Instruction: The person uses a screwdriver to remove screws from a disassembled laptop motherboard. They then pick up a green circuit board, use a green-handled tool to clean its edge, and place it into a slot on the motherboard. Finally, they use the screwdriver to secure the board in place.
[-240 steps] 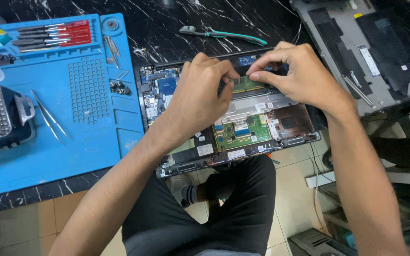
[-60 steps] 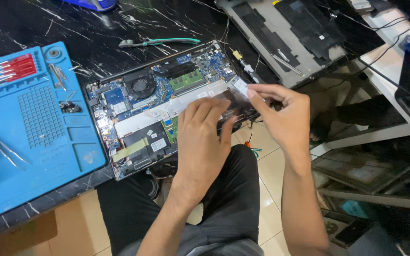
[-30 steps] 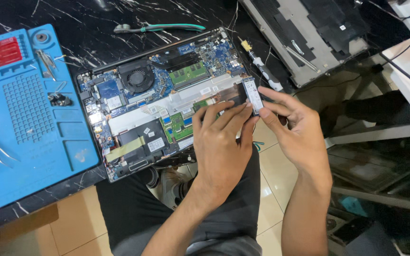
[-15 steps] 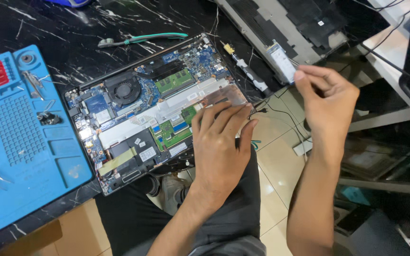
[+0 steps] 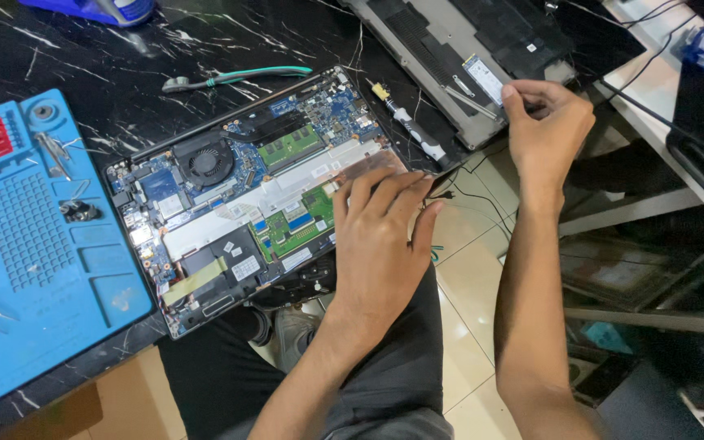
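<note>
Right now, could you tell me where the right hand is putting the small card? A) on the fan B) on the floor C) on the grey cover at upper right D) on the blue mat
C: the right hand holds the small card against the grey cover, away from the open laptop.

My work surface is a black marble-patterned table [image 5: 83,49] with white veining. Lying directly on it: a blue repair mat [image 5: 34,269] at the left, running past the near edge; an opened laptop base [image 5: 246,187], circuit side up, at the centre, its near corner overhanging the edge; green-handled pliers [image 5: 238,79] just behind the base; a grey laptop bottom cover [image 5: 466,49] at the far right, inner side up; and a blue object [image 5: 91,10] at the far edge, partly out of view.
</note>
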